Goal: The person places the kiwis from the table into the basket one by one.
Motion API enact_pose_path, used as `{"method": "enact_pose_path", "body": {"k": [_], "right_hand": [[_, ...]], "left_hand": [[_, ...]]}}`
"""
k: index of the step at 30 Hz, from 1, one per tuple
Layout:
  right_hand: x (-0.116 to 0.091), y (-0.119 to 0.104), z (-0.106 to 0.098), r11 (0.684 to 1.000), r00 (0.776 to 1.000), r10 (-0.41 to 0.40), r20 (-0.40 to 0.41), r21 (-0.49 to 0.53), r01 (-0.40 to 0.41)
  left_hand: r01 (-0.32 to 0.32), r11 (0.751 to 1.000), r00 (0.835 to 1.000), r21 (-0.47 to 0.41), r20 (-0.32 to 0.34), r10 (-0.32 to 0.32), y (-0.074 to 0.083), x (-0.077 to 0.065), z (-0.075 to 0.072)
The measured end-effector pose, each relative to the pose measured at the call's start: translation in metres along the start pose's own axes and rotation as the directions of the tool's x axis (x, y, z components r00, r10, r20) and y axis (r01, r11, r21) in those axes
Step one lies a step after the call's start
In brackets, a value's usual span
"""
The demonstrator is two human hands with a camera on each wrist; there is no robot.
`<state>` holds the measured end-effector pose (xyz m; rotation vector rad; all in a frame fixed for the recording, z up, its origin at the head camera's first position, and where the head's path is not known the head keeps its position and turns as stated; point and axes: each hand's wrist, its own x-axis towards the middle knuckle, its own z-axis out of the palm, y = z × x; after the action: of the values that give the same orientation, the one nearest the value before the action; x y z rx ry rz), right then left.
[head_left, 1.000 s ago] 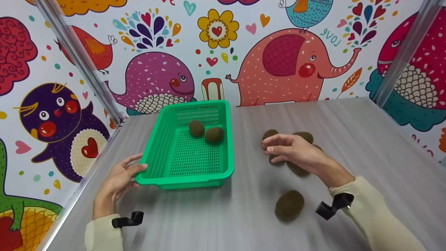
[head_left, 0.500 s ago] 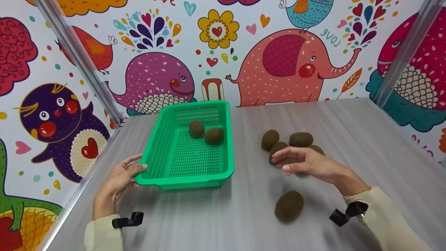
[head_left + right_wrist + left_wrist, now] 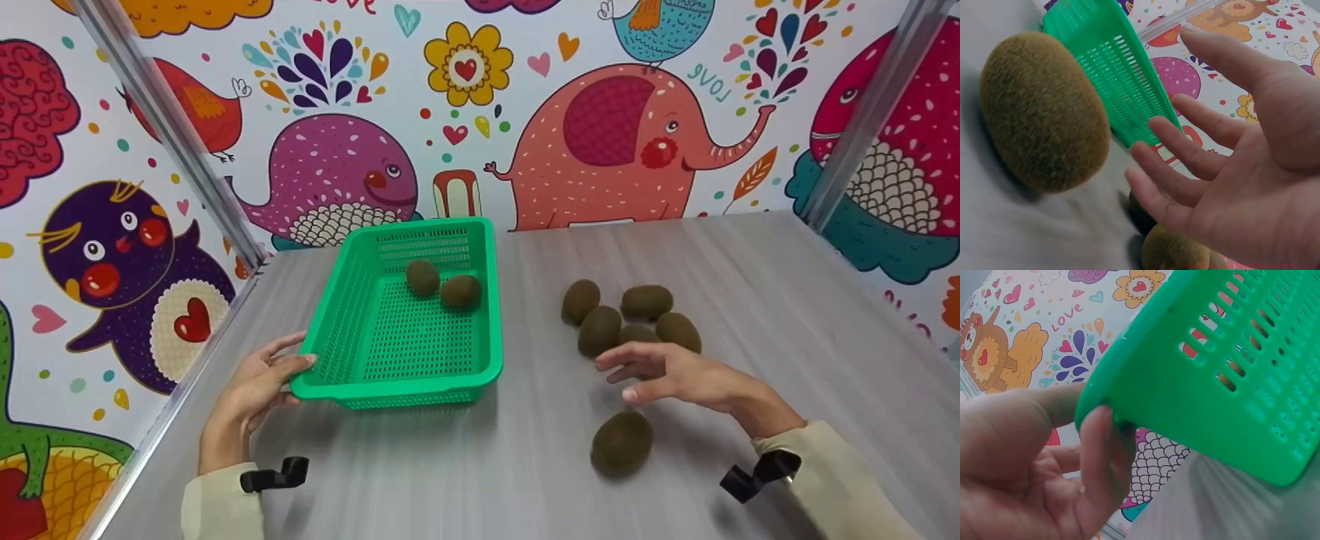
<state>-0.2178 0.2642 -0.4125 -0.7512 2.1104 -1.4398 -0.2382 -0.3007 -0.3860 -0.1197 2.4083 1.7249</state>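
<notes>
At its near left corner, the green plastic basket is held by my left hand, thumb over the rim and fingers beneath; the left wrist view shows this pinch up close. Two brown kiwis lie inside the basket toward its back right. My right hand hovers over the table with fingers apart and nothing in its grasp. Just in front of it lies a single kiwi, large in the right wrist view. Beyond the hand sits a cluster of several kiwis, one partly hidden behind the fingers.
The grey table carries everything. Behind it stands a wall printed with cartoon animals, and metal posts rise at the back corners. Each sleeve wears a black wrist mount.
My right hand has drawn back from the kiwi cluster toward the near single kiwi, uncovering most of the cluster. The left hand, basket and kiwis have stayed put.
</notes>
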Motion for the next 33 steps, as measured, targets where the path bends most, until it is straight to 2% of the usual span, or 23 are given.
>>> {"method": "enact_pose_path", "body": {"k": [6,12,17,24,33], "right_hand": [[-0.001,0.004,-0.001,0.999,0.998,0.037,0.057,-0.016,-0.036],[-0.002,0.006,0.0,0.992,0.989,0.123,0.084,-0.022,-0.122],[-0.004,0.009,0.0,0.987,0.983,0.158,0.088,0.019,-0.161],[-0.006,0.01,0.0,0.973,0.965,0.216,0.146,0.044,-0.225],[-0.002,0.011,-0.001,0.99,0.969,0.139,0.205,-0.025,-0.137]], "left_hand": [[-0.003,1.0,1.0,0.003,0.002,0.003,0.001,0.001,0.0],[0.002,1.0,1.0,0.003,0.0,-0.002,0.003,0.0,0.001],[0.007,1.0,1.0,-0.005,0.005,-0.007,0.002,0.0,0.001],[0.008,1.0,1.0,-0.004,0.015,-0.008,0.001,0.002,0.0],[0.008,1.0,1.0,0.022,-0.004,-0.008,0.001,0.001,0.0]]}}
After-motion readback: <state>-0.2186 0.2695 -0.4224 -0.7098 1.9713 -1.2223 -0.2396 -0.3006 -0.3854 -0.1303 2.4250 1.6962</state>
